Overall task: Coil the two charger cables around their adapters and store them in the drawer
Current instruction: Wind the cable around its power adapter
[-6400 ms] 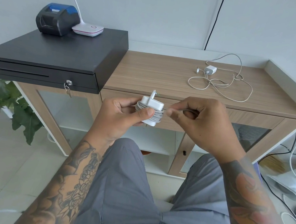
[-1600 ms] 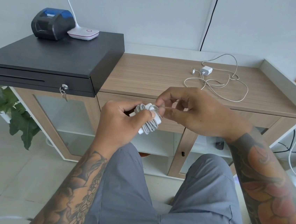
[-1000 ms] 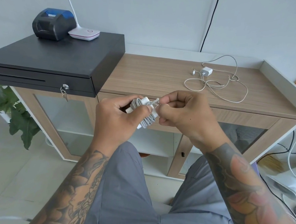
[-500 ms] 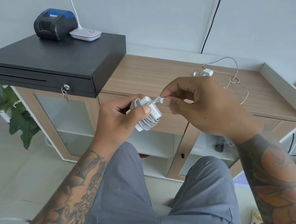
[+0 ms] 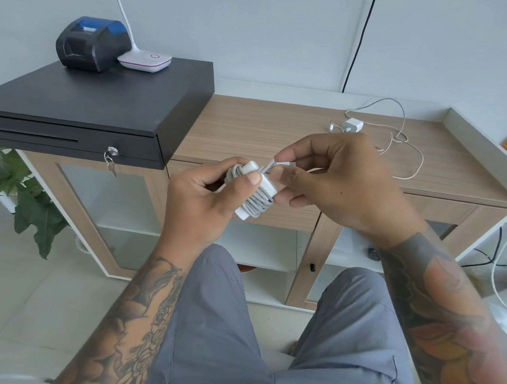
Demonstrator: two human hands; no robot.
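Note:
My left hand [image 5: 204,199] grips a white charger adapter [image 5: 255,189] with its grey-white cable wound tightly around it, held in front of the wooden cabinet. My right hand [image 5: 337,185] pinches the cable's free plug end [image 5: 281,164] just above the adapter's top corner. A second small white adapter [image 5: 352,125] lies on the wooden cabinet top [image 5: 252,129] at the back right, its loose cable [image 5: 406,151] sprawled beside it and partly hidden behind my right hand. The black cash drawer [image 5: 73,138] sits shut on the left with a key in its lock.
A dark receipt printer [image 5: 89,43] and a white lamp base [image 5: 144,61] stand on the cash drawer box. A green plant [image 5: 26,199] hangs at the lower left. Cables and white items lie on the floor at the right [image 5: 499,280]. My grey-trousered legs fill the foreground.
My right hand has brought the plug end down closer to the wound adapter. Earlier more cable was free; it is now coiled tight. The adapter has tilted slightly in my left hand.

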